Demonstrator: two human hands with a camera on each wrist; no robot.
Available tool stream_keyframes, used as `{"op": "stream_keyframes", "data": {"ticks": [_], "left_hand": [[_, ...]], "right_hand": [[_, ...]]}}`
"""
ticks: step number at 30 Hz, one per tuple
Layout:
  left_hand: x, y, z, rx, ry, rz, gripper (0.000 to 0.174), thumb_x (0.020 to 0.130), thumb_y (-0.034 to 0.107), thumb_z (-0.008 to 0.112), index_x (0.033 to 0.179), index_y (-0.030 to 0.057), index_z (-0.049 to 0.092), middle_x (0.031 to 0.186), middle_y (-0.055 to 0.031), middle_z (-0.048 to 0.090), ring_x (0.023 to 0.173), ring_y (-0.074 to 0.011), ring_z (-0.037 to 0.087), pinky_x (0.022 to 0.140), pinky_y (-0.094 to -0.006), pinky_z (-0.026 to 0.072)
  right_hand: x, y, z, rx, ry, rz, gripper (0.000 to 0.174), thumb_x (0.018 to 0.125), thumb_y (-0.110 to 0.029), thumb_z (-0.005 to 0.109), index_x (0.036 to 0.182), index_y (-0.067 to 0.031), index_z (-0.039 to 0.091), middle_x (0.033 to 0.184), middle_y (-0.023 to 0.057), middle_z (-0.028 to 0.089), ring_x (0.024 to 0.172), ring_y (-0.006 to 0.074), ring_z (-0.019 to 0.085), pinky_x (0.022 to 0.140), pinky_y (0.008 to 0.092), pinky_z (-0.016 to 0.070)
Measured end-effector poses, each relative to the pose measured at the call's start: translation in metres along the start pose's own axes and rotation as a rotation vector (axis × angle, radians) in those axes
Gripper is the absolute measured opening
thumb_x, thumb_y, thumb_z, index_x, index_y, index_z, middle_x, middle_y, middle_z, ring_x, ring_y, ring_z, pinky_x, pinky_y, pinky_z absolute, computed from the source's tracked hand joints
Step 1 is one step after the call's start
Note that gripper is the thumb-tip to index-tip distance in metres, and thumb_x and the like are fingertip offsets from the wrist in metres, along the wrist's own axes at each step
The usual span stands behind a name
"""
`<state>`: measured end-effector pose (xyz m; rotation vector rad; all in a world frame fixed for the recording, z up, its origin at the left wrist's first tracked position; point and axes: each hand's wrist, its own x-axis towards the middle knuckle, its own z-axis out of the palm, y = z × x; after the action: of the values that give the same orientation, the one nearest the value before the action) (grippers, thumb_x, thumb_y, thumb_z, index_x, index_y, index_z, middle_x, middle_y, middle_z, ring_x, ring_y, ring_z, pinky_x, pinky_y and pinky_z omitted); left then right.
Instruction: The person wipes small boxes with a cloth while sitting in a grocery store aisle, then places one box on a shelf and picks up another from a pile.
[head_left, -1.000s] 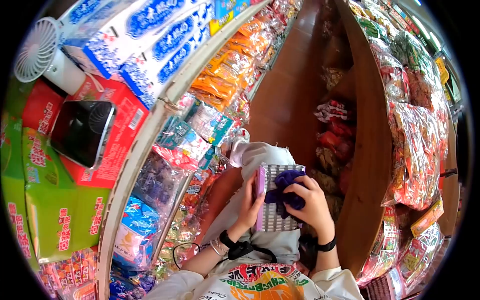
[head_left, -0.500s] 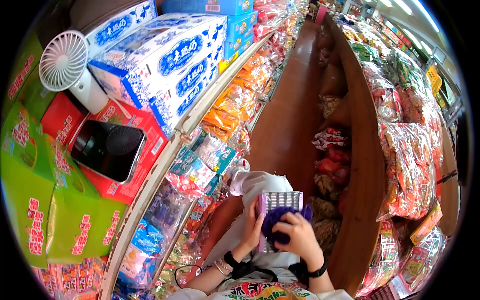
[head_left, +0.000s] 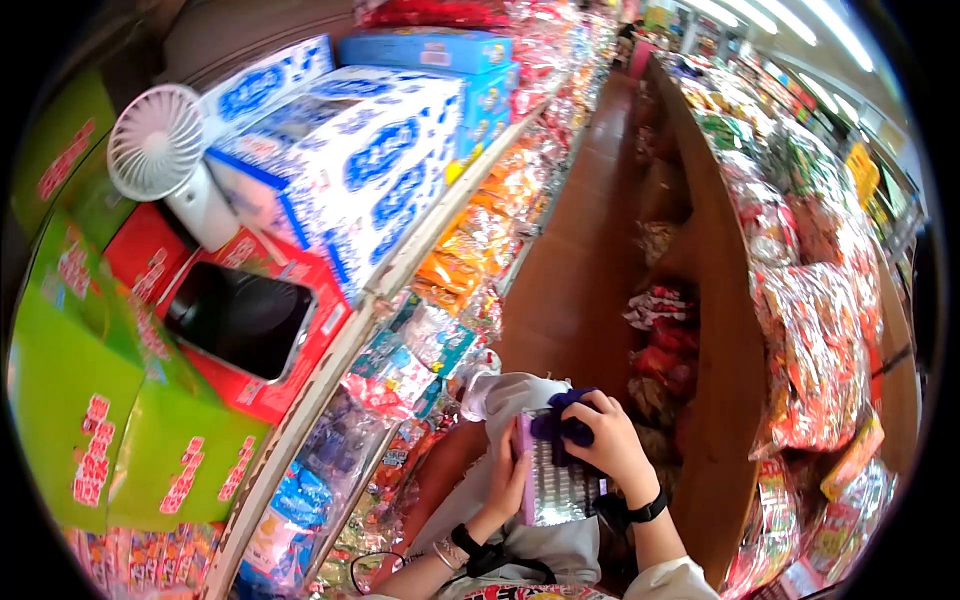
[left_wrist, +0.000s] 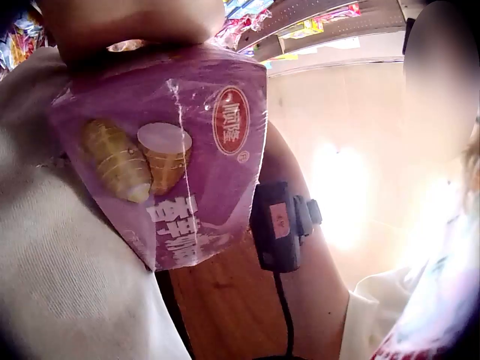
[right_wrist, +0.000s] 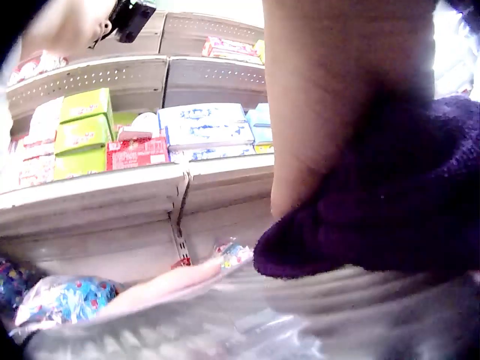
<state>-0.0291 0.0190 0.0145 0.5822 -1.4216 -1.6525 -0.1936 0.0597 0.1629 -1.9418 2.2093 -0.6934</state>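
A purple box (left_wrist: 210,199) with taro pictures on its side rests on the person's lap. Its top, seen in the head view, shows pale rows under shiny clear wrap. My left hand (head_left: 508,478) holds the box along its left side. A dark purple cloth (head_left: 556,428) is bunched in my right hand (head_left: 612,442), whose fingers curl over it at the far end of the box top. In the right wrist view the cloth lies against the clear wrap.
Left, a shelf carries a black phone (head_left: 240,320), a white fan (head_left: 158,145), green boxes (head_left: 150,400) and blue-and-white cartons (head_left: 370,160). Bagged snacks (head_left: 815,350) are piled on the right. A brown wooden floor (head_left: 565,270) runs between the shelves.
My right hand has moved the cloth across the box top, lastly toward its far end. My left hand keeps its hold. The head view has shifted, showing more of the aisle ahead.
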Motion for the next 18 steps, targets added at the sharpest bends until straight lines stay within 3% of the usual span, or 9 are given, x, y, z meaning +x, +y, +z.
{"op": "stream_keyframes", "data": {"ticks": [5,10,12,15,18], "left_hand": [[-0.004,-0.011,-0.003,-0.034,0.038,-0.015,0.062,0.104,0.021,0.046,0.156,-0.0035,0.023,0.157,-0.0199,0.032,0.147,-0.0292,0.030,0.122,-0.0395,0.0203],[-0.003,-0.009,-0.001,-0.070,0.029,-0.067,0.063,0.105,0.022,0.049,0.156,-0.0029,0.022,0.158,-0.0180,0.033,0.148,-0.0268,0.030,0.121,-0.0383,0.0209],[-0.003,-0.007,-0.001,-0.049,0.031,-0.047,0.064,0.104,0.022,0.050,0.156,-0.0026,0.022,0.158,-0.0180,0.032,0.148,-0.0270,0.030,0.121,-0.0385,0.0208],[-0.003,-0.006,0.006,-0.041,0.039,-0.014,0.066,0.104,0.024,0.051,0.156,-0.0020,0.021,0.158,-0.0178,0.031,0.148,-0.0272,0.029,0.122,-0.0389,0.0204],[-0.007,-0.016,0.005,-0.053,0.054,-0.005,0.068,0.103,0.025,0.053,0.156,-0.0023,0.021,0.158,-0.0176,0.031,0.149,-0.0271,0.027,0.122,-0.0394,0.0197]], "right_hand": [[-0.017,-0.025,0.001,-0.081,-0.084,-0.076,0.039,0.063,-0.019,0.083,0.100,-0.0186,0.069,0.106,0.0097,0.061,0.092,0.0354,0.059,0.081,0.0447,0.0521],[-0.048,-0.040,0.002,-0.024,-0.211,-0.066,0.036,0.058,-0.021,0.085,0.092,-0.0205,0.072,0.103,0.0047,0.062,0.086,0.0289,0.059,0.077,0.0407,0.0517],[-0.052,-0.036,0.006,-0.011,-0.199,-0.075,0.035,0.058,-0.021,0.084,0.091,-0.0202,0.072,0.103,0.0052,0.062,0.085,0.0285,0.058,0.076,0.0409,0.0516],[-0.047,-0.032,0.012,0.002,-0.008,0.012,0.035,0.059,-0.020,0.083,0.092,-0.0185,0.072,0.103,0.0076,0.062,0.087,0.0307,0.059,0.076,0.0425,0.0518],[-0.033,-0.037,0.011,0.029,-0.038,0.073,0.034,0.060,-0.016,0.081,0.092,-0.0140,0.070,0.103,0.0102,0.060,0.097,0.0347,0.058,0.084,0.0442,0.0507]]}}
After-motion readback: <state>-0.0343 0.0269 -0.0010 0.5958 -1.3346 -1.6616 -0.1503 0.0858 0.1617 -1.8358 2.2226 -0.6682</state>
